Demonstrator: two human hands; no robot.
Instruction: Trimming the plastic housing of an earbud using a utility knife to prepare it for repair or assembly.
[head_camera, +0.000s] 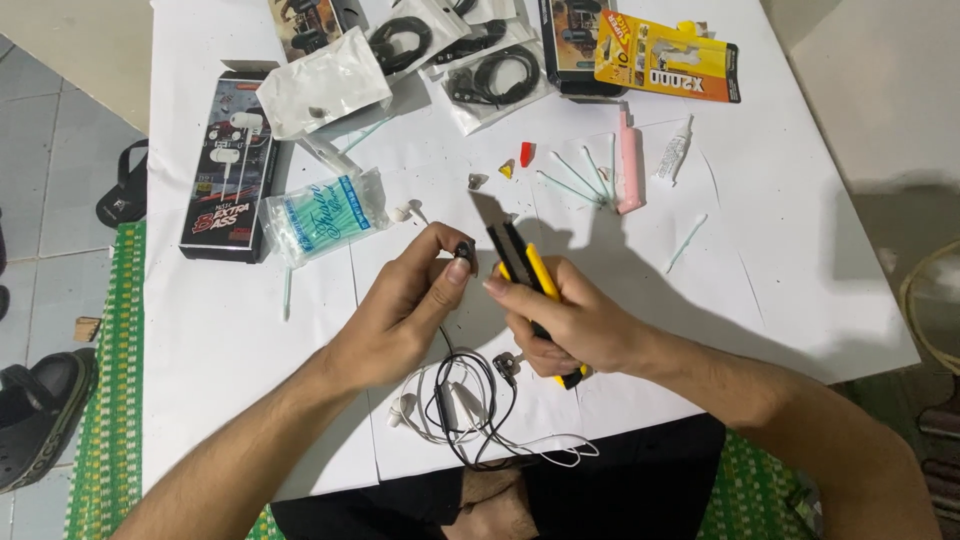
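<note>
Head view looked down on a white worktop (220, 340) covered with sheets of white paper, its near edge just above the person's lap and its left edge bordering a green woven mat (108, 400) and grey floor tiles.

Across the far side lay clutter: a black earphone box (228, 170), clear pouches holding black cables (490, 70), a yellow glue pack (668, 57), a pink stick-shaped item (629, 160) and a bag of green cotton swabs (325, 215). Loose swabs and small coloured scraps were scattered just beyond the hands. A tangle of black and white earphone wires (470, 415) rested near the front edge, between the forearms.

Left hand (400, 310) was closed, pinching a small black earbud (464, 252) between thumb and fingertips, raised a little above the centre of the worktop. Right hand (565, 320) was wrapped around a yellow and black cutter (525, 265), its tip pointing up and left, close beside the earbud.

Judging by this, the person seemed to be working the tool's tip against the earbud's casing. A next move would seemingly call for a firm pinch and small, controlled pressure, with the tip kept away from the left thumb.

Open room was tight ahead because of the scraps and swabs; the bare paper to the right of the right hand offered the most space. The wires sat close to the front edge and could slip off.
</note>
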